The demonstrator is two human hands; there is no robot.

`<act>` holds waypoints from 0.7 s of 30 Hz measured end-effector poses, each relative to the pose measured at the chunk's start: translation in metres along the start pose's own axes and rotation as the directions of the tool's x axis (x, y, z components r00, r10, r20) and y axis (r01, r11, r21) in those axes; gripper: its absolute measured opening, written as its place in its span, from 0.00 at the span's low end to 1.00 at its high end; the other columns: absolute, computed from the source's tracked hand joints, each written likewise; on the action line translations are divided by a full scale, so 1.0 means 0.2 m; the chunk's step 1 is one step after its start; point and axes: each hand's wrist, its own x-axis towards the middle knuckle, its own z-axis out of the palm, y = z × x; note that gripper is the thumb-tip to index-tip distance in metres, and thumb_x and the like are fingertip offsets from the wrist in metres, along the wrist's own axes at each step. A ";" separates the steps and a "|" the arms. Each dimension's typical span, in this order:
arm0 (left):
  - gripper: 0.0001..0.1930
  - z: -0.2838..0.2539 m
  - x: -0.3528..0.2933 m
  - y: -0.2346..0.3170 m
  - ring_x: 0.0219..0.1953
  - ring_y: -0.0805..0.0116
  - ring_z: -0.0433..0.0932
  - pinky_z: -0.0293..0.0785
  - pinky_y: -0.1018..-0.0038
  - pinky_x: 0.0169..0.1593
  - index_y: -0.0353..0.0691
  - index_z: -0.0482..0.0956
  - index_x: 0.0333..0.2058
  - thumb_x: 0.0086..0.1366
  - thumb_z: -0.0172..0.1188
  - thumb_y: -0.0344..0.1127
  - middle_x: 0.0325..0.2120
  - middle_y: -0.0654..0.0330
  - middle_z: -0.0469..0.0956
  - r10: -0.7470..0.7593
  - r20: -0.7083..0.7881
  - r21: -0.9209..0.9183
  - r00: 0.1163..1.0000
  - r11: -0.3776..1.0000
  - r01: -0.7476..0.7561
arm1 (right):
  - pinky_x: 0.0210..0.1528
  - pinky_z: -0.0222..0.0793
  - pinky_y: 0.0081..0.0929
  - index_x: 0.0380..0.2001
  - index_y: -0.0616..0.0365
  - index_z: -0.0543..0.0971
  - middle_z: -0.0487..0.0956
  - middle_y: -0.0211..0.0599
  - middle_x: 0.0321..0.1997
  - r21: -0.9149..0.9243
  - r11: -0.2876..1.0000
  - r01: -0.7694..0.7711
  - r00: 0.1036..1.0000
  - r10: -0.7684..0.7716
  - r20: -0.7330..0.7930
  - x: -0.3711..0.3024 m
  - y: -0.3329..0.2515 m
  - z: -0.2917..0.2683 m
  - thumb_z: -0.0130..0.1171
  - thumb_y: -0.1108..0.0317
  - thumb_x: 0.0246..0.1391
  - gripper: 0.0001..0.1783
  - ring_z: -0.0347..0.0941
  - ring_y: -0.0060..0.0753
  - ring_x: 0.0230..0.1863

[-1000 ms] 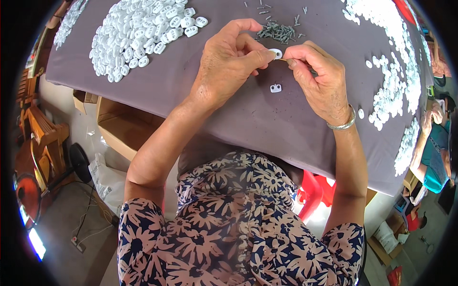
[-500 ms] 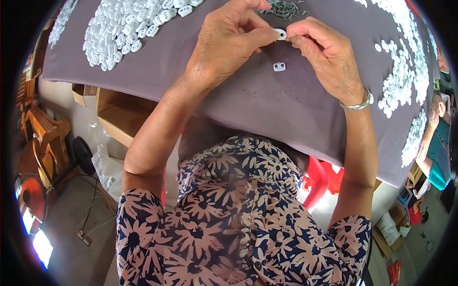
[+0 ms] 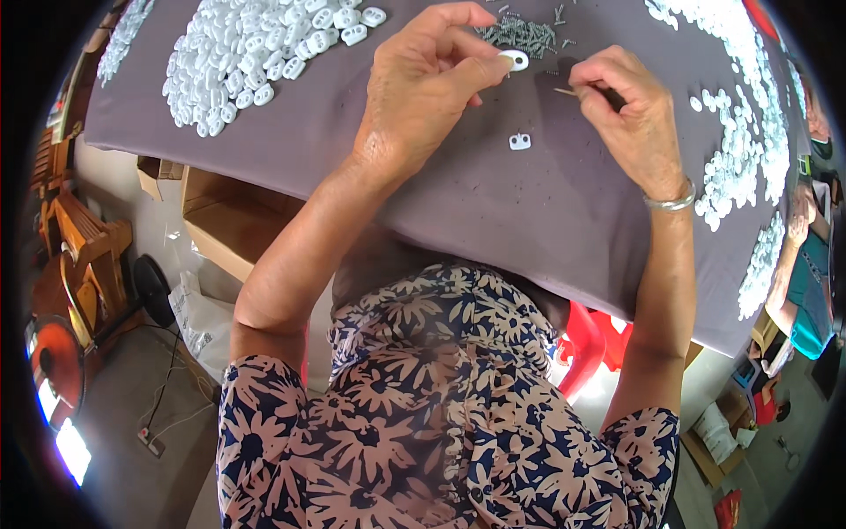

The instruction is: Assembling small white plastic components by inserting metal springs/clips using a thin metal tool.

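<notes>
My left hand (image 3: 419,84) pinches a small white two-holed plastic piece (image 3: 514,60) between thumb and forefinger, held just above the near side of a heap of small grey metal springs (image 3: 524,35). To its right, apart from that piece, my right hand (image 3: 627,115) is closed on a thin pale stick (image 3: 564,91), whose tip points left. A second white plastic piece (image 3: 520,141) with two dark holes and a short stub lies alone on the table below the hands.
A large heap of white two-holed pieces (image 3: 256,62) covers the table's (image 3: 493,220) left part. Smaller white parts (image 3: 740,150) spread along the right side. Below the table edge stand a cardboard box (image 3: 229,220) and a fan (image 3: 57,361). Another person's arm (image 3: 784,264) shows at far right.
My right hand has drawn away to the right with the stick, leaving the white plastic piece in my left hand. The view has shifted slightly.
</notes>
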 end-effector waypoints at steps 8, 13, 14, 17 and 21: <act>0.19 0.05 -0.05 0.04 0.31 0.79 0.73 0.67 0.81 0.33 0.37 0.75 0.51 0.61 0.63 0.29 0.30 0.65 0.80 -0.035 -0.111 -0.038 0.993 0.999 0.031 | 0.34 0.68 0.15 0.36 0.64 0.80 0.76 0.28 0.32 0.361 0.928 0.091 0.987 -0.035 -0.159 -0.01 -0.18 0.17 0.66 0.78 0.49 0.09 0.71 0.17 0.32; 0.17 0.09 -0.08 0.03 0.33 0.79 0.74 0.66 0.81 0.35 0.39 0.76 0.51 0.63 0.61 0.28 0.32 0.64 0.81 -0.012 -0.111 -0.015 0.994 1.000 0.010 | 0.25 0.63 0.11 0.37 0.62 0.82 0.77 0.25 0.27 0.599 0.797 -0.074 0.978 0.176 -0.115 -0.01 -0.23 0.17 0.63 0.72 0.55 0.07 0.67 0.11 0.25; 0.16 0.10 -0.08 0.04 0.34 0.79 0.73 0.66 0.81 0.35 0.39 0.76 0.51 0.63 0.60 0.28 0.33 0.64 0.81 -0.031 -0.121 -0.036 0.992 0.999 0.027 | 0.25 0.63 0.11 0.37 0.62 0.82 0.77 0.25 0.27 0.598 0.798 -0.075 0.977 0.180 -0.117 -0.01 -0.23 0.16 0.63 0.72 0.55 0.07 0.67 0.11 0.25; 0.16 0.12 -0.09 0.04 0.34 0.80 0.73 0.66 0.81 0.35 0.38 0.76 0.51 0.63 0.60 0.28 0.33 0.64 0.81 -0.035 -0.134 -0.077 0.990 0.997 0.024 | 0.20 0.61 0.11 0.36 0.61 0.82 0.77 0.25 0.25 0.674 0.721 -0.161 0.967 0.252 -0.039 -0.01 -0.24 0.16 0.62 0.70 0.57 0.07 0.65 0.10 0.21; 0.15 0.13 -0.10 0.06 0.34 0.80 0.73 0.67 0.82 0.36 0.38 0.76 0.50 0.64 0.60 0.28 0.34 0.64 0.81 -0.030 -0.147 -0.139 0.989 0.990 0.009 | 0.18 0.60 0.11 0.34 0.62 0.82 0.76 0.25 0.25 0.752 0.632 -0.189 0.959 0.283 0.003 -0.02 -0.24 0.15 0.62 0.71 0.56 0.05 0.64 0.10 0.19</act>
